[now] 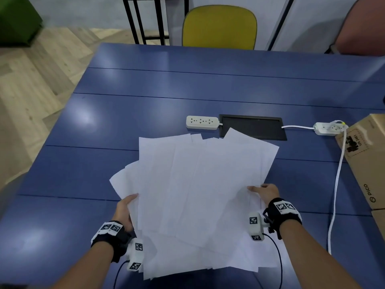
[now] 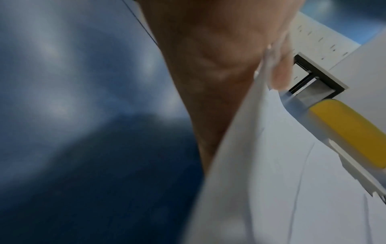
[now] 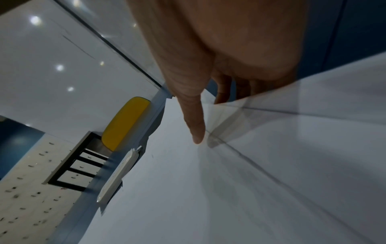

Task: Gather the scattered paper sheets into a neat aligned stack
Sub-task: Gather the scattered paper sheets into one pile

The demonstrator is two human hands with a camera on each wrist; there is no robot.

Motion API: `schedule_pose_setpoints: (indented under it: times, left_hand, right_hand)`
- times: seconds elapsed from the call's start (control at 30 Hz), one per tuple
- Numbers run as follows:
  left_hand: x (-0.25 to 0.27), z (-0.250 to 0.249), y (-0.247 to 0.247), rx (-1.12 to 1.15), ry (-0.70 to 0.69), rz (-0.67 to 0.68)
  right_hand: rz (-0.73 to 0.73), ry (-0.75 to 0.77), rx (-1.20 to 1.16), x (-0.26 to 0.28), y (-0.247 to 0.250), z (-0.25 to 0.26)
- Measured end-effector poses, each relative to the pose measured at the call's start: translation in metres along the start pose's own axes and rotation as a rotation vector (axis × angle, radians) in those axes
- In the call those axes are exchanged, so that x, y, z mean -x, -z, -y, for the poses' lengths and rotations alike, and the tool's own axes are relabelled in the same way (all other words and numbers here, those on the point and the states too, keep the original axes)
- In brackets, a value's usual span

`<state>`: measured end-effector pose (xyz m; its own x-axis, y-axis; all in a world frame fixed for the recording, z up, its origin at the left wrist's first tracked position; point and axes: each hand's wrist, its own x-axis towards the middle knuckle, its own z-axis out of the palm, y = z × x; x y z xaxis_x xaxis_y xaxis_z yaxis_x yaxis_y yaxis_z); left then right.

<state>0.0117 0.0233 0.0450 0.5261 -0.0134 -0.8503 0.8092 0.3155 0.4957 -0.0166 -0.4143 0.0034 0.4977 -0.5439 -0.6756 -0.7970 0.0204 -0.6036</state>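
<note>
Both grips clamp the fanned paper sheets (image 1: 200, 197): my left hand (image 1: 125, 211) pinches their left edge, my right hand (image 1: 265, 193) their right. They spread unevenly between my hands over the blue surface (image 1: 145, 90).

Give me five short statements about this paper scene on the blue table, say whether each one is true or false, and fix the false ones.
1. Both hands hold the pile of paper sheets at its sides. True: the left hand grips the left edge, the right hand the right edge.
2. The sheets are already squared into a neat stack. False: they are fanned out, corners sticking out at different angles.
3. A white power strip lies on the blue table beyond the sheets. True.
4. The chair at the table's far side is red. False: the chair is yellow.
5. A cardboard box sits to the left of the sheets. False: it sits at the right edge.
</note>
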Motion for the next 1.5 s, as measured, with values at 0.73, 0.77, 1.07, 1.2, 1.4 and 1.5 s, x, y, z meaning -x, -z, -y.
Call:
schedule_pose_setpoints:
  times: [0.73,0.77,1.07,1.2,1.4,1.5]
  left_hand:
    - [-0.015,-0.007,-0.036,-0.423,-0.322,-0.066]
    - [-0.015,-0.011,-0.035,-0.432,-0.341,-0.083]
    - [0.041,-0.086,-0.013,-0.666,-0.621,-0.036]
    - [0.091,-0.123,-0.008,-0.754,-0.657,0.101]
    - [0.142,-0.137,-0.043,-0.697,-0.624,0.34]
    - [0.133,-0.13,-0.068,-0.597,-0.539,0.474]
  right_hand:
    - [-0.056,0.085,-0.001,0.013,0.003,-0.008]
    - [-0.09,0.078,0.023,0.013,0.005,-0.01]
    - [-0.266,0.018,0.168,0.012,0.047,-0.024]
    - [-0.293,0.041,0.197,0.015,0.057,-0.022]
    - [-0.256,0.075,0.186,0.016,0.046,-0.02]
    - [-0.176,0.117,0.14,0.031,0.033,-0.009]
